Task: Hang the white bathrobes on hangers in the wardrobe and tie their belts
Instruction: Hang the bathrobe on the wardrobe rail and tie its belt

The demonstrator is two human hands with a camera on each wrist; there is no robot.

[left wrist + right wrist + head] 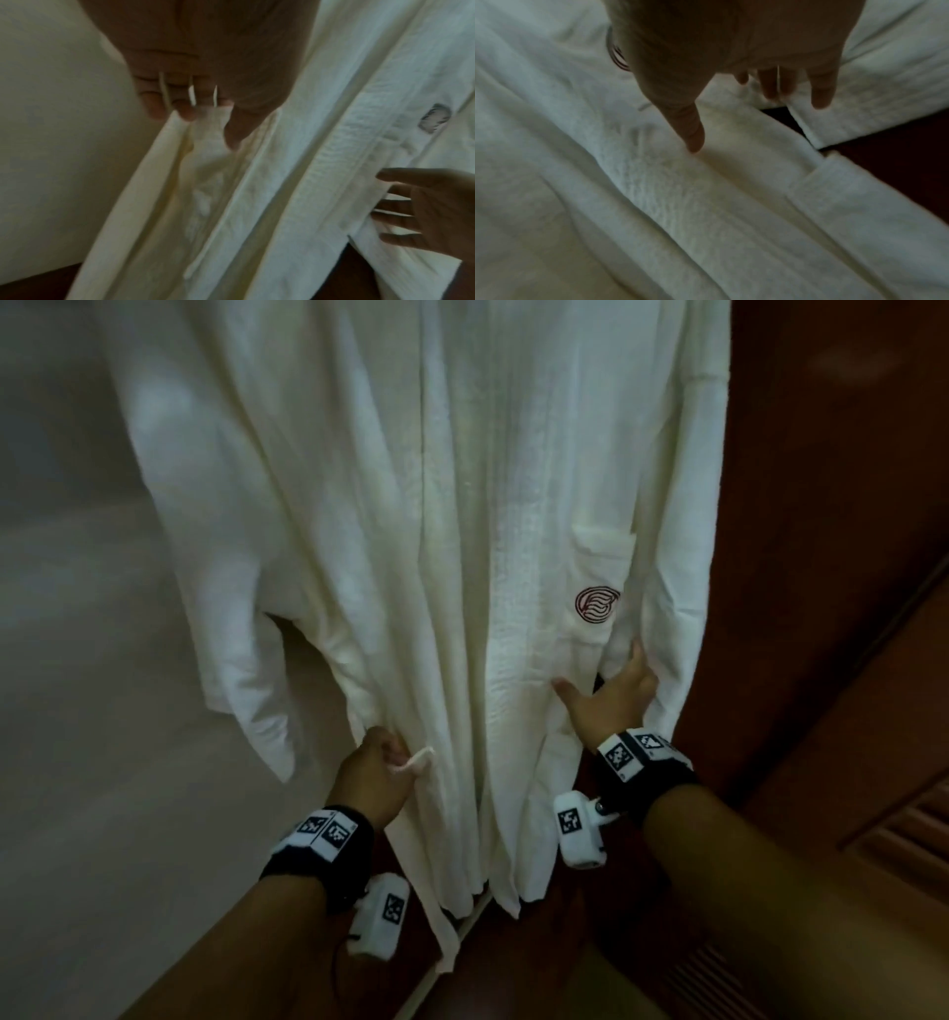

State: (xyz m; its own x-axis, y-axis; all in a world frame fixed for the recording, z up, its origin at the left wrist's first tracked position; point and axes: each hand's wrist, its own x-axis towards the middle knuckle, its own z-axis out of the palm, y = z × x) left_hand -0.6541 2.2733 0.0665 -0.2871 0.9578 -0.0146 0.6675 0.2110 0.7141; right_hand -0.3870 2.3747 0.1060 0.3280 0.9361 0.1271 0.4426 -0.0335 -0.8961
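Note:
A white bathrobe [436, 531] hangs full length in front of me, with a chest pocket and a red logo [595, 604]. My left hand [385, 755] grips the white belt [434, 891] at the robe's left side, and the strip hangs down below the fist. In the left wrist view the fingers of the left hand [203, 113] curl round that belt [210, 125]. My right hand [606, 690] lies open on the robe's right side below the pocket, thumb spread to the left. The right wrist view shows that hand [744, 121] open with straight fingers over the towelling [654, 192]. The hanger is out of view.
Dark brown wardrobe wood [821, 505] stands right of the robe, with a louvred panel [904, 819] at the lower right. A pale wall [77, 608] fills the left side. The robe's left sleeve [246, 685] hangs loose beside my left hand.

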